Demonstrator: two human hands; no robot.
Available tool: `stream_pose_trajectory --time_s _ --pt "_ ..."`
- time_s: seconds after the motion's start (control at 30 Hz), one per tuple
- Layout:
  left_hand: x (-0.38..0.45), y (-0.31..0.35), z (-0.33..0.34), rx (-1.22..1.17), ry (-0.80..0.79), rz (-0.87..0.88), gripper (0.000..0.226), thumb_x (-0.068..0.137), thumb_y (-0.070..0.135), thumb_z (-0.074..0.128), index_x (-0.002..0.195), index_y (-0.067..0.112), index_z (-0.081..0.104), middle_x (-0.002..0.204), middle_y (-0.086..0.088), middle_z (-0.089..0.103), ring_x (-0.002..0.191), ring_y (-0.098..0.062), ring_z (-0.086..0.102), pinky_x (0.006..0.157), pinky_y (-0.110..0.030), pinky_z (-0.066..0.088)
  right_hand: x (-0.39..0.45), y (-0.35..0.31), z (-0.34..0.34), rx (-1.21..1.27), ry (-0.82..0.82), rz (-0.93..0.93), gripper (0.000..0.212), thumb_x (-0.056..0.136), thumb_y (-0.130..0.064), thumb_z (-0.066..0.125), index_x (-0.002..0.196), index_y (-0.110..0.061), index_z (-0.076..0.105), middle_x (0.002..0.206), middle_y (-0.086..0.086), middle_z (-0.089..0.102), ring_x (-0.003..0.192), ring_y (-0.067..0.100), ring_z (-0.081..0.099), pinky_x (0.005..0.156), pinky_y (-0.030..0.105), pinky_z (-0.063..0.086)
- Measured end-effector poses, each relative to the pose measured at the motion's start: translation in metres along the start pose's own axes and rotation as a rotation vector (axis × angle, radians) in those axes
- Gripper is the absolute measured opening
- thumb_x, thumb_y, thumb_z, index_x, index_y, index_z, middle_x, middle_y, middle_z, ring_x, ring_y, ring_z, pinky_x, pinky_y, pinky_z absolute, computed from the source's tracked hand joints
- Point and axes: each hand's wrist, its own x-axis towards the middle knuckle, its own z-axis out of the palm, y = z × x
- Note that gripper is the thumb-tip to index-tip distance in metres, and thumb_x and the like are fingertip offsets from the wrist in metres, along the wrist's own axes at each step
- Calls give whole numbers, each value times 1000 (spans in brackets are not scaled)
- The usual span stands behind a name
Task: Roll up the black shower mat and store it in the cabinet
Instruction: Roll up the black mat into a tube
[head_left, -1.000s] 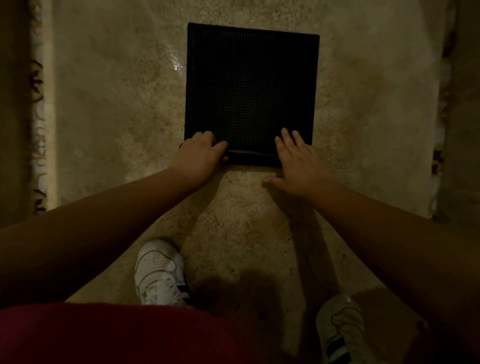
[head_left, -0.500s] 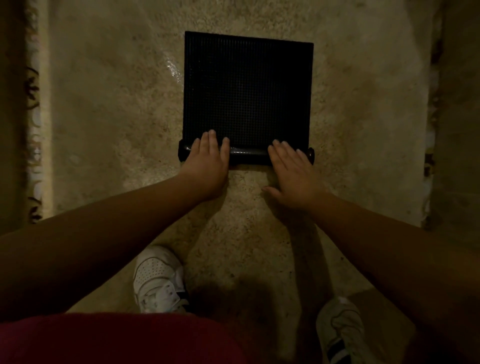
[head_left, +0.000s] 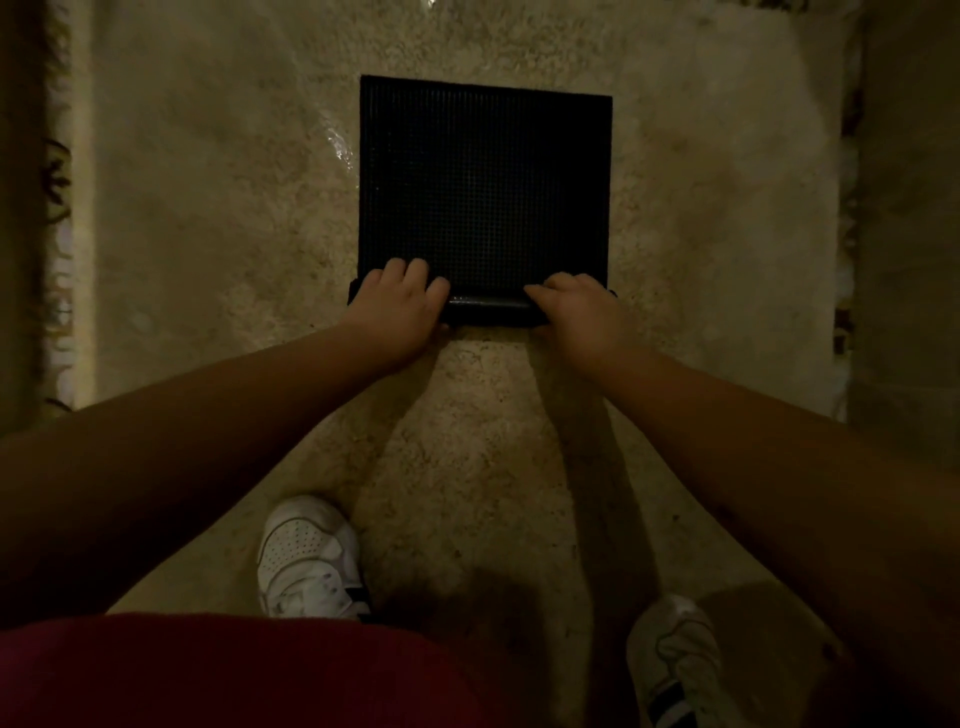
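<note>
**Both hands clamped on the rolled edge of the black mat**

The black shower mat lies on a pale shaggy rug, its near edge curled into a narrow roll that sits between the two hands. The left hand is closed over the roll's left end, fingers curled over the top. The right hand is closed over the right end in the same way. Both ends of the roll are largely hidden under the hands, and the thumbs cannot be seen. The rest of the mat lies flat; its fine grid surface is hard to make out in the dim light. Two white shoes stand on the rug below, the right one cut off by the frame's lower edge. A dark red garment fills the bottom left. The rug's patterned border is blurred and dark.
</note>
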Motion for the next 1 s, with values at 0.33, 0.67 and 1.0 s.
stream_pose_trajectory --time_s 0.33,0.67,1.0 --pt "-38 16 14 -215 8 -30 48 93 40 53 129 10 47 120 -18 53 106 -35 49 81 -45 46 1 8 -19 159 -244 28 45 80 -30 74 121 -22 60 116 9 64 101 27 60 82 38 52" --pt "-29 8 1 -75 -34 86 41 88 35 58 121 10 53 111 -13 56 102 -31 50 74 -41 45 8 2 -24 182 -404 23 49 78 -33 75 124 -21 62 116 7 63 91 19 57 74 32 50" --pt "-17 -6 -4 -230 -3 94 37 86 40 64 111 13 57 98 -12 62 90 -32 58 71 -37 44 -37 -6 10 208 -66 -3 57 89 -23 64 141 -16 43 150 5 40 136 27 36 111 39 27"
